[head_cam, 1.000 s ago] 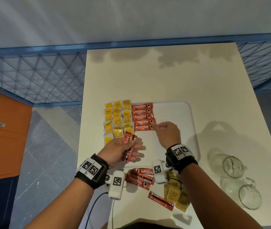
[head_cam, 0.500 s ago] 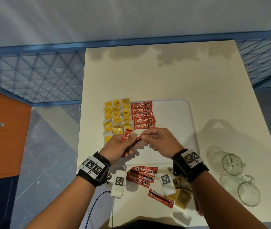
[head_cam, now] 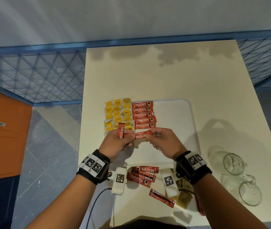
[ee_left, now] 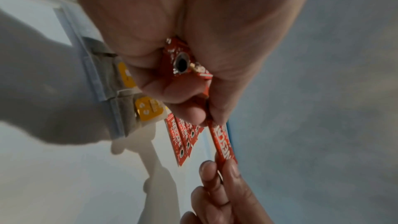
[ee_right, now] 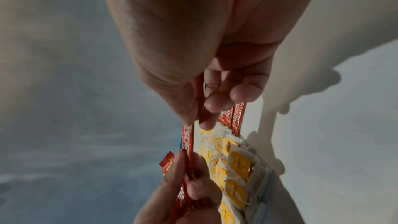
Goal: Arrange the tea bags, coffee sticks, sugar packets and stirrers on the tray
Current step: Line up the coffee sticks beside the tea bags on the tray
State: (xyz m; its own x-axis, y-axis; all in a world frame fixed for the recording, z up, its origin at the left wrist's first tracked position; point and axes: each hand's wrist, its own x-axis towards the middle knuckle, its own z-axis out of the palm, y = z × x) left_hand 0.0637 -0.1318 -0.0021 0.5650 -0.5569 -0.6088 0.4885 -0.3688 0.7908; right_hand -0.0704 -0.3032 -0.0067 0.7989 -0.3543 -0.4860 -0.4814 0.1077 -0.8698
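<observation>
A white tray (head_cam: 177,113) carries yellow tea bags (head_cam: 117,113) at its left and a column of red coffee sticks (head_cam: 143,115) beside them. Just in front of that column, both hands hold one red coffee stick (head_cam: 139,135) level above the tray. My right hand (head_cam: 149,135) pinches its right end. My left hand (head_cam: 128,138) pinches its left end and also grips another coffee stick (head_cam: 121,132) that points up. In the left wrist view the shared stick (ee_left: 221,142) runs between both hands' fingertips. The right wrist view shows the same stick (ee_right: 187,140) above the tea bags (ee_right: 239,164).
Loose coffee sticks (head_cam: 142,176) and brown sugar packets (head_cam: 183,197) lie on the table near its front edge, by my wrists. Two glass mugs (head_cam: 233,164) lie on their sides at the right. A blue mesh fence (head_cam: 32,76) borders the table's far and left sides.
My right hand left the tray's column, came back to my left hand and took hold of one stick's end. That stick now spans both hands, turned level.
</observation>
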